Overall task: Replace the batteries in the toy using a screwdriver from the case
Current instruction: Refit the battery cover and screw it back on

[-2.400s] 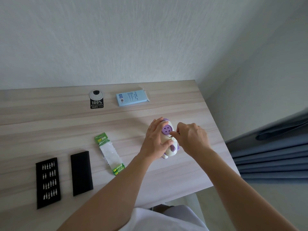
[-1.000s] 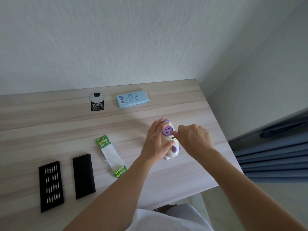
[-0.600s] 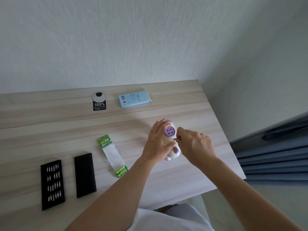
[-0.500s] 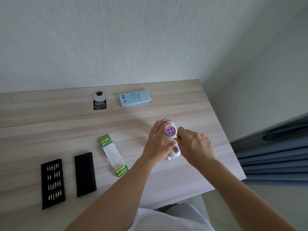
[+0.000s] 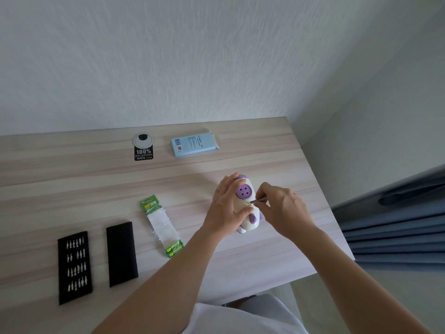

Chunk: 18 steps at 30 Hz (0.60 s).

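**Driver tip now on the toy**

My right hand (image 5: 281, 208) has drawn back a little from a second ago, so the thin screwdriver (image 5: 257, 201) now shows. I pinch it in my right fingers (image 5: 262, 189), with its tip against the pale body of the toy (image 5: 242, 192), just below the purple disc. My left hand (image 5: 225, 210) grips the toy, fingers wrapped round it and thumb across its front. It steadies the toy near the right side of the worktop (image 5: 72, 189).

I judge the cover screw is being worked and the batteries are not yet swapped.

I count:
- one toy
- one screwdriver
- one green battery pack (image 5: 161, 225)
- one black bit tray (image 5: 75, 267)
- one black case sleeve (image 5: 121, 254)
- one blue box (image 5: 194, 147)

The bits are too small to count.
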Tool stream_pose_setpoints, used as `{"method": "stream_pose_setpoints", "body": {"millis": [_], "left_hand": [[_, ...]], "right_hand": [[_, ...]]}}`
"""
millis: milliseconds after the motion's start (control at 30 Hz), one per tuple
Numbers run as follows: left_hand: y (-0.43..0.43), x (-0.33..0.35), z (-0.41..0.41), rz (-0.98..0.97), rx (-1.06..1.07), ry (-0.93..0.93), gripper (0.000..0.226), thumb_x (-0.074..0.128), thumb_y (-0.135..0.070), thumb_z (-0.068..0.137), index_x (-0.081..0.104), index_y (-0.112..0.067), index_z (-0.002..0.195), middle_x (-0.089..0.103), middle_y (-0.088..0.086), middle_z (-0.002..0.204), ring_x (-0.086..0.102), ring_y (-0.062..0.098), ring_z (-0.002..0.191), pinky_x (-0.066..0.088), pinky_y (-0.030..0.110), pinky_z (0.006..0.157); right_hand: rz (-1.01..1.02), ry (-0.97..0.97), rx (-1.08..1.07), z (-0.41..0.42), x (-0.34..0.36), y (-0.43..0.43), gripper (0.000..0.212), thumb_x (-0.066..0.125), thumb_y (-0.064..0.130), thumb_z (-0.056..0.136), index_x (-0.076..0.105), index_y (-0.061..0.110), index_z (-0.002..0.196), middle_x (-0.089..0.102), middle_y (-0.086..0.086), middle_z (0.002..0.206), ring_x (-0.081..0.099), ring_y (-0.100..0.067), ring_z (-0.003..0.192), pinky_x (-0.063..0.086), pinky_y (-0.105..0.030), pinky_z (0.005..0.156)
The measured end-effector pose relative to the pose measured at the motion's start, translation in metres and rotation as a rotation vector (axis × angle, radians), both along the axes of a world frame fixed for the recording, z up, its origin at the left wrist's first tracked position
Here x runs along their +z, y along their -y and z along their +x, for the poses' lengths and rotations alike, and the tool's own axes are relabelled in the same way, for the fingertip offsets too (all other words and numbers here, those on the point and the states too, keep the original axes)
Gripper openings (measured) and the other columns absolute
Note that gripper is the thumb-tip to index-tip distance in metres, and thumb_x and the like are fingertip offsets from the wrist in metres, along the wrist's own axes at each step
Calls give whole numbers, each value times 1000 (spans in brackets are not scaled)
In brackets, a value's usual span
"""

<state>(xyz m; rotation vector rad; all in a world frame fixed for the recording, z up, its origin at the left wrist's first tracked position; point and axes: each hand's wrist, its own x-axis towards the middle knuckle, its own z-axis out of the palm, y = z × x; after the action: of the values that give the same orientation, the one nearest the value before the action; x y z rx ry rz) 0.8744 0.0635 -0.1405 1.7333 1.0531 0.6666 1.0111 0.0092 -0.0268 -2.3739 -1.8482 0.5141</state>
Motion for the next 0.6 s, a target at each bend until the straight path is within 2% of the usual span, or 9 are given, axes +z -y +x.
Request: {"method": "stream_pose_setpoints", "body": {"millis": [133,233,300,367,433,500,600], "left_hand": [[0,3,1,-1,-5,-14,69,78,-25,77,46,-31,139,24,-32,149,14,1,145,52,56,95],[1,4,1,-2,-7,-19,68,77,-24,78,46,-31,138,23,-33,148,13,0,145,53,58,91],[1,3,0,22,-7,-17,68,76,-24,78,46,-30,139,24,-30,149,15,4,146,52,56,96],[0,2,-1,55,-13,-6,67,75,-25,78,47,-28,138,26,-26,150,17,7,146,49,55,101],[0,2,0,33,-10,-7,66,74,-25,79,47,-29,139,25,-29,150,16,6,147,50,57,99],[0,3,1,3,-6,-10,68,76,-23,80,46,-31,140,22,-35,147,14,3,146,52,58,94],[0,2,1,34,-7,-11,68,76,-24,80,46,-29,140,18,-44,141,15,6,147,47,54,103]], "right_hand": [[-46,196,58,-4,1,-5,31,53,47,98,55,16,97,65,0,85,60,-29,77,44,-32,65],[-88,289,18,-10,4,-8,44,44,55,99,57,14,92,54,-2,74,54,-28,72,39,-30,63],[-89,249,3,-10,4,-9,40,46,53,99,56,15,92,55,-1,76,54,-28,73,39,-30,63],[-64,140,25,-8,2,-7,23,52,42,97,53,18,96,63,3,86,58,-29,78,42,-32,65],[-63,140,72,-8,2,-5,17,51,36,97,52,20,101,66,2,92,60,-29,80,47,-34,67],[-71,192,86,-7,3,-5,23,50,40,99,54,18,102,66,-1,90,61,-30,80,47,-35,68],[-105,296,41,-8,5,-11,38,44,50,101,55,15,91,54,-1,73,55,-29,71,40,-32,63]]}}
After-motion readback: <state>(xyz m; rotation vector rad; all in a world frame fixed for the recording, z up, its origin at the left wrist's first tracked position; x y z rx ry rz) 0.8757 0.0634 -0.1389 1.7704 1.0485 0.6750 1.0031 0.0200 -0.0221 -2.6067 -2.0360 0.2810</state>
